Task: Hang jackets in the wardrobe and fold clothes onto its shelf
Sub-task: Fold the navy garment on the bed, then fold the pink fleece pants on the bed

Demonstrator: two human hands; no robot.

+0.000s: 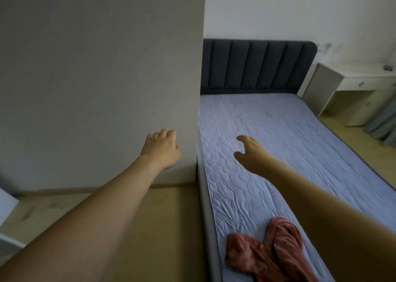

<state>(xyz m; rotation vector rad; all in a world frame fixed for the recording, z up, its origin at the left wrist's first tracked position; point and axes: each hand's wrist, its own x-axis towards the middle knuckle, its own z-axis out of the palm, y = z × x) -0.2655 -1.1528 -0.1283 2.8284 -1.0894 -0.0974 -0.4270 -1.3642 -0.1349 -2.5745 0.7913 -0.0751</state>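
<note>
A crumpled rust-pink garment (265, 254) lies on the near end of the bed (289, 144), partly under my right forearm. My left hand (164, 147) is stretched forward in front of a large grey panel (96, 78), the side of a tall cabinet or wall; its fingers are loosely bent and it holds nothing. My right hand (249, 154) is stretched out above the light blue quilted mattress, fingers and thumb spread apart, empty. No jacket or hanger is in view, and the wardrobe's inside is hidden.
A dark padded headboard (257, 65) stands at the bed's far end. A white bedside unit and desk (351, 84) sit at the right with a grey curtain (383, 123). Wooden floor (150, 228) runs along the bed's left side. A white object's corner (6, 204) shows far left.
</note>
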